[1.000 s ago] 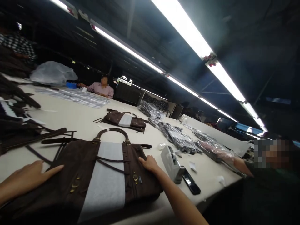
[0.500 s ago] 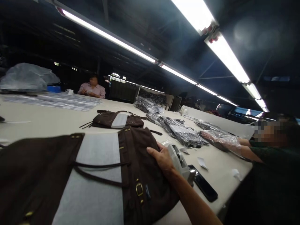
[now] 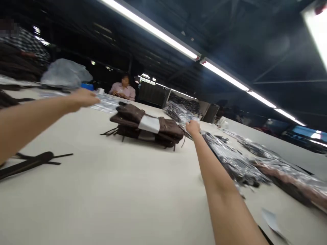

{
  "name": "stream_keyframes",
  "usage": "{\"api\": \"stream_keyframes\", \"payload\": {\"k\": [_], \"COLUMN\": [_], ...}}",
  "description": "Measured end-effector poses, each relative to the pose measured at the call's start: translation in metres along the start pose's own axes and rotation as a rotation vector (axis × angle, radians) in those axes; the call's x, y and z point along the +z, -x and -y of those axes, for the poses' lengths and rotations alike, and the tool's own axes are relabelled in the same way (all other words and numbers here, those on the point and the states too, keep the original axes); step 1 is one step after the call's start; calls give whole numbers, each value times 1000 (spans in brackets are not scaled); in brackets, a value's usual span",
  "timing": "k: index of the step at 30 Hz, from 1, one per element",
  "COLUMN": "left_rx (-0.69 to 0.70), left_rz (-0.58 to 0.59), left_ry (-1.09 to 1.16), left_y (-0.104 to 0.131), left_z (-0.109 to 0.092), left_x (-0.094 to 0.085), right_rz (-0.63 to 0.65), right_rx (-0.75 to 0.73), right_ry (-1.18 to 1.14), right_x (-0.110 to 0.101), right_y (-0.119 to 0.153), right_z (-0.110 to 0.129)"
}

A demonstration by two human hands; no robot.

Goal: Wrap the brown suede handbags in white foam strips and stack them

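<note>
Two brown bags (image 3: 165, 126): lying stacked, no longer apart; sagging under smooth pale bands (image 3: 149, 124)
Left hand (image 3: 83, 98): extending fingers, released
Right hand (image 3: 193, 127): curling beside bags; can't tell grip

A workshop (factory-like): tube lights (image 3: 153, 30), long worktable (image 3: 114, 197), stacked brown bags (image 3: 165, 127), plastic-wrapped goods (image 3: 227, 153).

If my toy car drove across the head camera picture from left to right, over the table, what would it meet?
Dark strap → left hand → stacked brown bags → right hand → white paper.
</note>
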State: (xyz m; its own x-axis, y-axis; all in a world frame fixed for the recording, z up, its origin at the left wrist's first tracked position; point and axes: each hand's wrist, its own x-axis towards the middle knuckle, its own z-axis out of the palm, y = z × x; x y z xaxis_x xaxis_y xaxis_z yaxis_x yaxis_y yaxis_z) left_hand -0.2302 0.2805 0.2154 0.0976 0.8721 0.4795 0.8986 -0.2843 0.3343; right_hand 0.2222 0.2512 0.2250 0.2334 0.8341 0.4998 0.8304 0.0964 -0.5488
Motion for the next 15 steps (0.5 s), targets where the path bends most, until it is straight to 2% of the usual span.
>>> {"api": "stream_keyframes", "payload": {"k": [1, 4, 5, 6, 7, 8, 10, 13, 15], "left_rx": [-72, -108, -104, -109, -114, -121, -146, -214, -268], "left_rz": [-5, 39, 37, 27, 12, -9, -69, -157, -166], "left_ry": [-50, -208, -274, -346, -420, -492, -626, -776, -835], "left_y": [17, 85, 108, 128, 146, 161, 182, 194, 198], "left_z": [8, 43, 57, 71, 84, 97, 120, 155, 179], "left_x": [6, 17, 14, 6, -6, -24, -68, -136, -172], "right_rz": [19, 57, 64, 23, 22, 81, 108, 202, 244], "right_rx": [-59, -226, -286, -415, -503, -574, -577, -531, -497], "right_ry": [10, -48, -72, -44, -32, -13, 36, 95, 118], "right_x": [22, 99, 126, 153, 176, 196, 221, 229, 226], "right_y": [18, 82, 102, 118, 130, 139, 147, 145, 142], "right_z": [-7, -42, -59, -77, -95, -111, -136, -155, -160]}}
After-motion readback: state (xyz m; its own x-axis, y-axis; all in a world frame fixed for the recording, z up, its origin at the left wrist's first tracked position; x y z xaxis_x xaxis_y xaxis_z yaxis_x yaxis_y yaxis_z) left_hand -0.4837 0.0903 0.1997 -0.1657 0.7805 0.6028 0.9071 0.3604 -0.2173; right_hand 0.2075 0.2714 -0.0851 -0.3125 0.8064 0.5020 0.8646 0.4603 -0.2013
